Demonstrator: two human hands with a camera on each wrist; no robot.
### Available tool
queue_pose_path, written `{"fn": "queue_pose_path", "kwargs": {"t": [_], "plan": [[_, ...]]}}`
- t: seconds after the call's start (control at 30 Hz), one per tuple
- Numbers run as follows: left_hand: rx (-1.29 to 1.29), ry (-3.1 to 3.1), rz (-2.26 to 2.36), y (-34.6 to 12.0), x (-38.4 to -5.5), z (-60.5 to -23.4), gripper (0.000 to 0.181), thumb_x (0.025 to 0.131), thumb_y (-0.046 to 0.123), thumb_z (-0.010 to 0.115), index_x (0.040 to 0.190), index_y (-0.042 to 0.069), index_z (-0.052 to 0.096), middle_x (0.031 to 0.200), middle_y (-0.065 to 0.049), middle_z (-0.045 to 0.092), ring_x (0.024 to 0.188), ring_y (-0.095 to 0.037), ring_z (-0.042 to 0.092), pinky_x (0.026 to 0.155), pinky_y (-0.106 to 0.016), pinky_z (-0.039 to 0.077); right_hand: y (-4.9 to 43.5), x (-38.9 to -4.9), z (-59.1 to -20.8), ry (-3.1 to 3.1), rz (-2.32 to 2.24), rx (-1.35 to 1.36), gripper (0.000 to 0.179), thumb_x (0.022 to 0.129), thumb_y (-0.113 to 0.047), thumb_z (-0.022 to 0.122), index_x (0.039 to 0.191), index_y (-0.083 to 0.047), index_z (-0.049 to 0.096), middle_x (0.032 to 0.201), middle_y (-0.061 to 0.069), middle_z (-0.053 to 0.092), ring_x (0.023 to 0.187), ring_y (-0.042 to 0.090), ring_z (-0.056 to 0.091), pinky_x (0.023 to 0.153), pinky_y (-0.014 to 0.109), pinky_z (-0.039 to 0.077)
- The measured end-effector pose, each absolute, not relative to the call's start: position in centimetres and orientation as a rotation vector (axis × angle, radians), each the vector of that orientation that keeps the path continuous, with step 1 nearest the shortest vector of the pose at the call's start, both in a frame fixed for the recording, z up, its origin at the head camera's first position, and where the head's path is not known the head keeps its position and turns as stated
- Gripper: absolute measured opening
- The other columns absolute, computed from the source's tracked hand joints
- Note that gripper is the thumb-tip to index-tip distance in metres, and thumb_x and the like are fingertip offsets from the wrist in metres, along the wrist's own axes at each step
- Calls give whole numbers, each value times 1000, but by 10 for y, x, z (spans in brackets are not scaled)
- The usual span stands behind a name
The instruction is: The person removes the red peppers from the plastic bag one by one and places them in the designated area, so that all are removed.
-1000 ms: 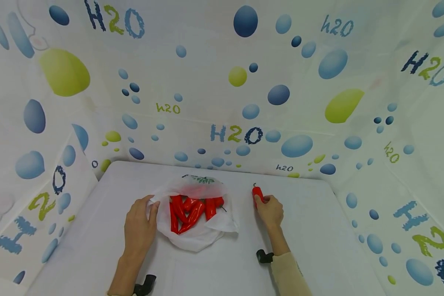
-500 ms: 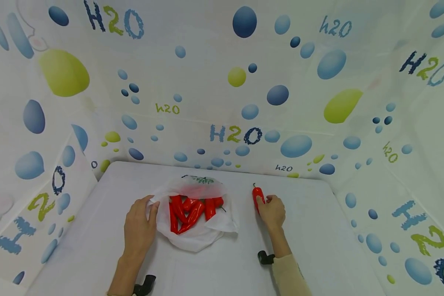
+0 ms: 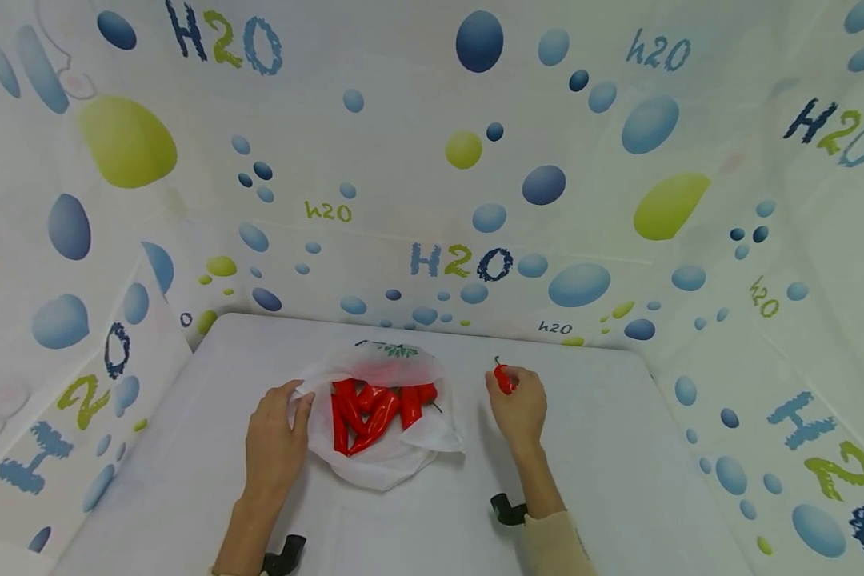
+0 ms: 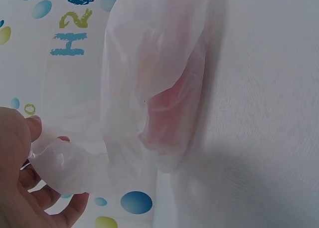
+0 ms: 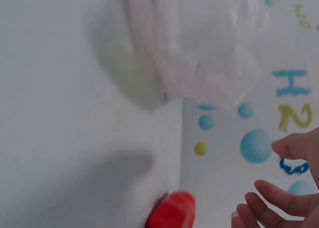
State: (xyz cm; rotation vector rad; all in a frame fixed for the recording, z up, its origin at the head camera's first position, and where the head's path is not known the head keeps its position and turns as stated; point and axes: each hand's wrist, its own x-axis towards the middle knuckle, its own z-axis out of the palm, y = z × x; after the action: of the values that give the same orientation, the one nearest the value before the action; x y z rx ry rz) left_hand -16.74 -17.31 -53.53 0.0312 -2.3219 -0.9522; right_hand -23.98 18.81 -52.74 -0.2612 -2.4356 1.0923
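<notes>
Red pepper (image 3: 505, 381): long axis fore-aft (stem (image 3: 498, 361) twd wall (image 3: 403, 160))

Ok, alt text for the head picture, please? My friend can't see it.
A left hand pinches an open plastic bag of red peppers on a white table; the right hand partly hides another red pepper outside it.

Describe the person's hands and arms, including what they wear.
The left hand and right hand show no gloves or rings. A plain cream-beige sleeve covers the right forearm, ending short of the wrist. A small black, angled device shows beside each forearm.
</notes>
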Motion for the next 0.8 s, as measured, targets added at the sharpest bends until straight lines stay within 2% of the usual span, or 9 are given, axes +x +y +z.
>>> {"fn": "queue_pose_path", "kwargs": {"t": [0.33,0.63,0.8], "plan": [[17,-2320,-971,-173,-167,-534,39,95,10,76,131,2,63,115,-18,68,109,-39,64,97,-60,52,159,-223,-505,-2296,1136,-43,26,89,-21,84,105,-2,77,98,18,70,89,35,66,77,46,54],[35,-2340,-977,-174,-167,-536,39,97,12,75,133,3,63,119,-17,68,111,-38,65,100,-61,51,141,-213,-499,-2235,1144,92,21,90,-18,83,103,-4,77,97,12,73,85,31,70,75,49,60],[23,-2328,-976,-176,-167,-536,39,96,11,76,132,3,63,117,-18,69,111,-39,65,99,-61,51,128,-205,-499,-2298,1173,116,21,92,-24,81,107,-8,77,100,5,74,85,23,69,74,41,61]]}}
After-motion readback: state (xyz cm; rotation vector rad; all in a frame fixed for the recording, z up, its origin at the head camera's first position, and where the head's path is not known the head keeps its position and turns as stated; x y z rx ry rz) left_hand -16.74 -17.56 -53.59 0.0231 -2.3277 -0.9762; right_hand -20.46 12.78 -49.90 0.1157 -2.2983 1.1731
